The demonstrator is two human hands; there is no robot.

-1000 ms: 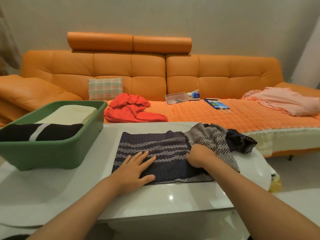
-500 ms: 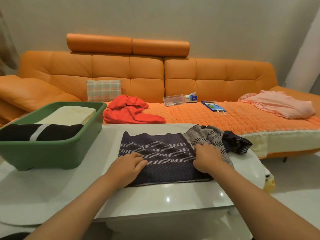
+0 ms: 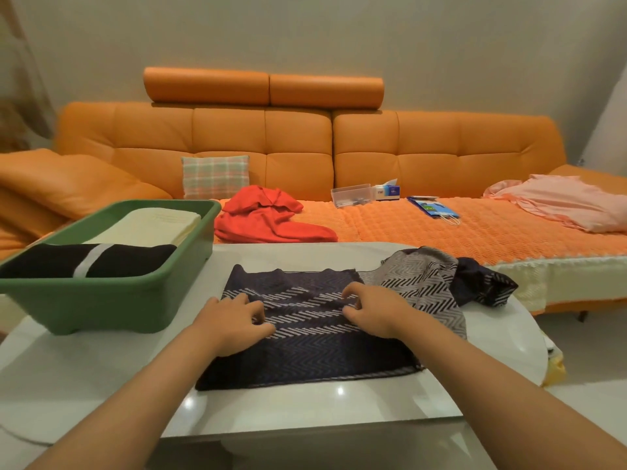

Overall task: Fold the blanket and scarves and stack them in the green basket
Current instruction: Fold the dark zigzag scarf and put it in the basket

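Observation:
A dark navy scarf with white zigzag stripes [image 3: 305, 354] lies partly flat on the white table [image 3: 101, 385], its grey and dark tail bunched at the right [image 3: 427, 283]. My left hand [image 3: 234, 320] and my right hand [image 3: 376, 310] sit on the scarf's middle, fingers curled and pinching the fabric. The green basket [image 3: 101, 300] stands at the table's left. Inside it lie a folded black scarf with a white stripe [image 3: 84, 262] and a folded cream blanket [image 3: 152, 225].
An orange sofa [image 3: 373, 157] runs behind the table. On its seat are a red garment [image 3: 264, 218], a plaid cushion [image 3: 215, 176], a clear box [image 3: 351, 195], a tissue box [image 3: 388, 189], a blue booklet [image 3: 431, 206] and a pink cloth [image 3: 570, 201].
My left hand went from lying flat on the scarf to curling its fingers into the fabric. Both hands moved closer together on the scarf's middle.

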